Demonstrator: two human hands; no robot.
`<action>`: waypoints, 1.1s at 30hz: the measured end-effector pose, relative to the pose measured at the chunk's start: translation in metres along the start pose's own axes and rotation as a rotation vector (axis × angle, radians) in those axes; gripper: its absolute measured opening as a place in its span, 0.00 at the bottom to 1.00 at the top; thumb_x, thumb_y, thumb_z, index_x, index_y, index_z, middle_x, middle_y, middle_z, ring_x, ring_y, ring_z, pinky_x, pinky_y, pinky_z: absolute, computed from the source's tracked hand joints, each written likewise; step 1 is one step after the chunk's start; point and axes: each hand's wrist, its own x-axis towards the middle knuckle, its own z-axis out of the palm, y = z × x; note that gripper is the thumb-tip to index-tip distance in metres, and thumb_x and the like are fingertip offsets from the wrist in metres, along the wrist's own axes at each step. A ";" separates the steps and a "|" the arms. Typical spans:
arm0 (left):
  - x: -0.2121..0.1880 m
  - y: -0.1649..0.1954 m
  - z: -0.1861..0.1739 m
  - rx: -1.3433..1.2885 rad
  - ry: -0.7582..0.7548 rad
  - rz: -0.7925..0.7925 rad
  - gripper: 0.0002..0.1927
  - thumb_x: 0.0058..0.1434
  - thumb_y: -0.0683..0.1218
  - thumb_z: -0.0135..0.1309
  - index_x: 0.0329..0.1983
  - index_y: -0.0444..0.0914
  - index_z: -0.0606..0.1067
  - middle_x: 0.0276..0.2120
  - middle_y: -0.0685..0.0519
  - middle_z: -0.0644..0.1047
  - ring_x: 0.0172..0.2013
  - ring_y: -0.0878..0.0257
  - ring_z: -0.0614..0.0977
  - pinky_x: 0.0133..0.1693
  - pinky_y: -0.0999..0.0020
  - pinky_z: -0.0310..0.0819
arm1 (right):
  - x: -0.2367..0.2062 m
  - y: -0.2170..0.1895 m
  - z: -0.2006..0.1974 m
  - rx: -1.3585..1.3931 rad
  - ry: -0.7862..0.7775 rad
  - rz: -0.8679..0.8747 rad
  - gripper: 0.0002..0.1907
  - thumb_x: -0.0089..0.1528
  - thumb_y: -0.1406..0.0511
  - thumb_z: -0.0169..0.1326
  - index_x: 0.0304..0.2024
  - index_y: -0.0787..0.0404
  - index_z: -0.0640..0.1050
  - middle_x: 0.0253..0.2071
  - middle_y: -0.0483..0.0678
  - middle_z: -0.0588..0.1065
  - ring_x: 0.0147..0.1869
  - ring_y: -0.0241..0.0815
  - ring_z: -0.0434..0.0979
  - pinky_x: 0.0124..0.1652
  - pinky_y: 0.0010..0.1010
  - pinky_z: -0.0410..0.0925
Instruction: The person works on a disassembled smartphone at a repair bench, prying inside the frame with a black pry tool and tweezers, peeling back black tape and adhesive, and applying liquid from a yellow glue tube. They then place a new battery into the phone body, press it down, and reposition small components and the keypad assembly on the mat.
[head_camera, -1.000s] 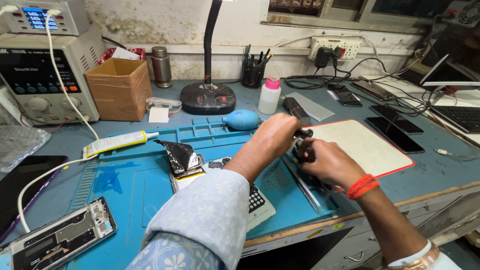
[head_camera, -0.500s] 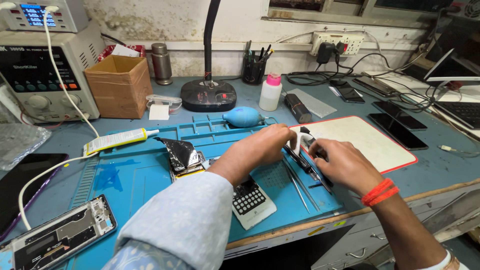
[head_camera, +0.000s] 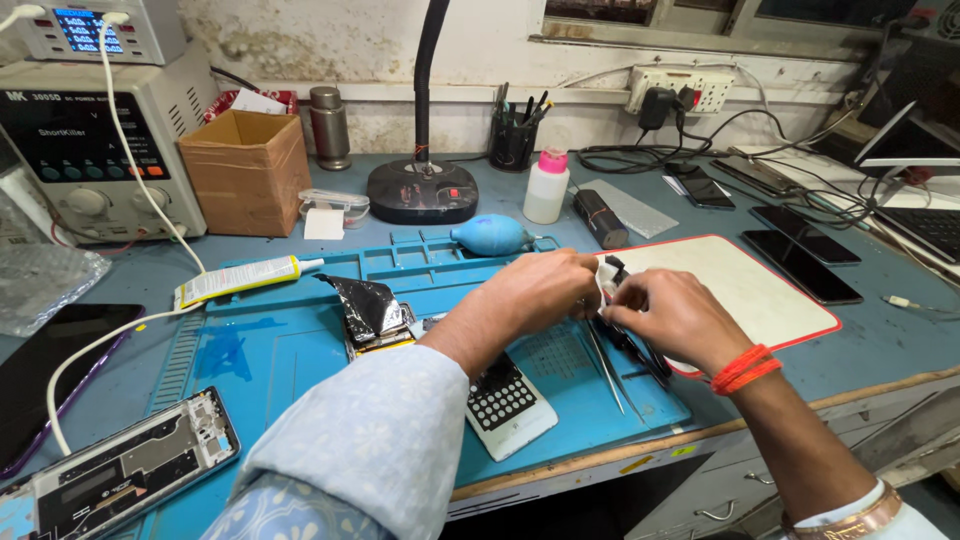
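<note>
My left hand (head_camera: 545, 292) and my right hand (head_camera: 672, 312) meet over the right part of the blue work mat (head_camera: 300, 350). Both pinch a small white and black part (head_camera: 610, 274) between their fingertips. Under the hands lie thin metal tweezers (head_camera: 606, 368) and dark tools (head_camera: 640, 352) on the mat. A small white keypad device (head_camera: 508, 402) lies by my left forearm. A foil-covered phone part (head_camera: 368, 310) sits on the mat to the left.
A white pad with red edge (head_camera: 760, 290) lies to the right, dark phones (head_camera: 800, 262) beyond it. An opened phone frame (head_camera: 130, 468), glue tube (head_camera: 240, 280), blue air blower (head_camera: 490, 236), lamp base (head_camera: 420, 192), cardboard box (head_camera: 245, 170) and power supply (head_camera: 85, 140) surround the mat.
Both hands have lowered slightly toward the mat and stay joined on the small part. The view has shifted a little; nothing else on the bench has moved.
</note>
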 end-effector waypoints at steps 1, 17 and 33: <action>0.001 -0.002 -0.001 0.005 0.004 -0.006 0.08 0.52 0.38 0.60 0.30 0.45 0.84 0.39 0.52 0.80 0.41 0.52 0.83 0.40 0.56 0.78 | 0.000 -0.002 -0.001 -0.029 -0.071 0.073 0.14 0.53 0.57 0.63 0.33 0.62 0.83 0.29 0.53 0.82 0.35 0.47 0.84 0.39 0.38 0.73; 0.022 -0.014 0.033 -0.003 0.167 -0.104 0.08 0.56 0.37 0.57 0.35 0.41 0.83 0.42 0.45 0.78 0.45 0.45 0.82 0.47 0.52 0.76 | -0.003 -0.019 -0.063 0.428 0.284 0.038 0.09 0.61 0.67 0.60 0.41 0.67 0.80 0.30 0.50 0.80 0.31 0.36 0.82 0.29 0.27 0.74; -0.147 0.004 -0.132 0.082 -0.096 -0.664 0.17 0.57 0.48 0.61 0.50 0.42 0.78 0.39 0.46 0.83 0.43 0.49 0.84 0.47 0.54 0.76 | -0.012 -0.092 0.009 0.480 0.315 -0.251 0.13 0.70 0.61 0.50 0.49 0.64 0.71 0.33 0.46 0.81 0.34 0.34 0.81 0.31 0.27 0.73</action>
